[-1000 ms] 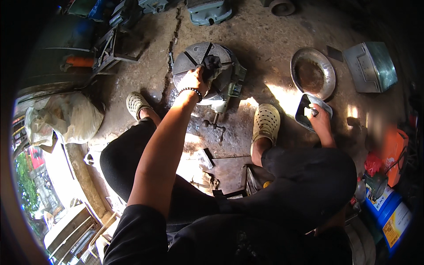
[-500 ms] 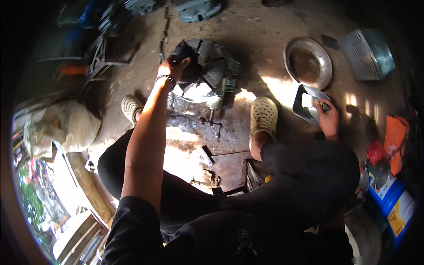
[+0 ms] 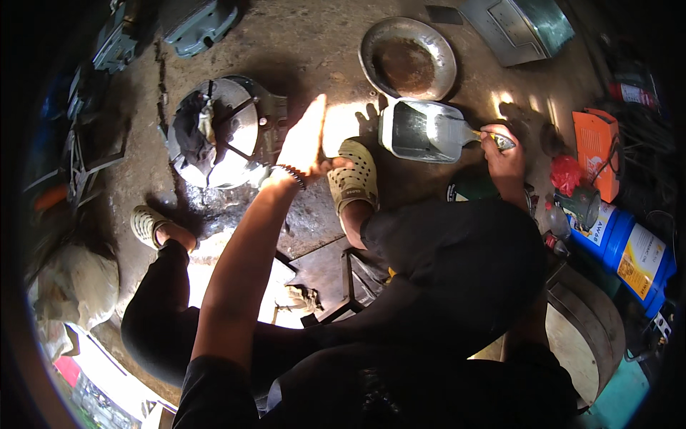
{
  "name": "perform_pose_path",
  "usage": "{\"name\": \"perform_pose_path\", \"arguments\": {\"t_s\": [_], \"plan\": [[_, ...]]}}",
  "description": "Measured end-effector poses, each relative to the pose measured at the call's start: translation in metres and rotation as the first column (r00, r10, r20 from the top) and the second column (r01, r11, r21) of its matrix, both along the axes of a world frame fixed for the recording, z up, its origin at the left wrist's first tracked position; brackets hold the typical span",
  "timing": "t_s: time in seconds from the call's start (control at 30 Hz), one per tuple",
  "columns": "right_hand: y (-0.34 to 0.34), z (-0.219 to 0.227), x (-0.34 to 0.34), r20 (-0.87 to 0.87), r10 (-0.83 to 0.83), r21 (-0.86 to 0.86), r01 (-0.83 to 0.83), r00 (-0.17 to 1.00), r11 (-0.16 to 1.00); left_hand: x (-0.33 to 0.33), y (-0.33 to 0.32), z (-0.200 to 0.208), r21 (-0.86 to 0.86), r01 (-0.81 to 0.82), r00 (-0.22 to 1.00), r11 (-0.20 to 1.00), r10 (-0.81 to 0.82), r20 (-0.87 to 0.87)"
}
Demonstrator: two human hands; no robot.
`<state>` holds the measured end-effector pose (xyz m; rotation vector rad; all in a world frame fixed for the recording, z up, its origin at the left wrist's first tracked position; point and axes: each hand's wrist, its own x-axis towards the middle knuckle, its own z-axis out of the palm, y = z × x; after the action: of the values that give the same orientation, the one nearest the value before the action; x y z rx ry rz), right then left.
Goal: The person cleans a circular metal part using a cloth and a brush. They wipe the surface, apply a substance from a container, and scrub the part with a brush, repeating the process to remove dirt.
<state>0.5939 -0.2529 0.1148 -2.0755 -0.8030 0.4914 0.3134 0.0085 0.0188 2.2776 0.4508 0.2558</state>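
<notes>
My left hand (image 3: 309, 146) is off the floor with fingers stretched out and nothing in it, brightly lit, above and left of my sandal (image 3: 354, 175). To its left, a crumpled black cloth (image 3: 191, 132) lies on a round slotted metal turntable (image 3: 244, 129). My right hand (image 3: 506, 168) is closed around a slim tool with a yellowish end (image 3: 477, 134); its exact kind is unclear. That end points toward the narrow side of a grey open tray-like container (image 3: 429, 132) holding some liquid or shine.
A round metal pan (image 3: 407, 61) lies beyond the container, with a metal box (image 3: 511, 28) farther right. At right are an orange case (image 3: 597, 154), a red plastic bag (image 3: 566, 176) and a blue bucket (image 3: 629, 250). A dark metal frame (image 3: 350, 286) sits near my legs.
My left hand has let go of the black cloth, leaving it on the turntable, and moved right. My right hand has drawn back from over the container. The view has shifted right.
</notes>
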Motion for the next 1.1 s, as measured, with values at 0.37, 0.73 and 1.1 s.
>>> {"name": "perform_pose_path", "arguments": {"t_s": [0.37,0.73,1.1], "plan": [[-0.019,0.001,0.028,-0.159,-0.200,-0.195,0.168,0.967,0.966,0.085,-0.043,-0.129,0.132,0.313,0.917,0.941,-0.263,-0.298],[-0.019,0.015,0.033,-0.108,-0.180,-0.260,0.147,0.978,0.954,0.101,-0.090,-0.365,0.299,0.771,0.565,0.563,-0.387,-0.729],[-0.038,0.038,0.028,0.052,-0.098,-0.279,0.109,0.994,0.954,0.044,-0.114,-0.413,0.128,0.878,0.345,0.461,-0.426,-0.836]]}}
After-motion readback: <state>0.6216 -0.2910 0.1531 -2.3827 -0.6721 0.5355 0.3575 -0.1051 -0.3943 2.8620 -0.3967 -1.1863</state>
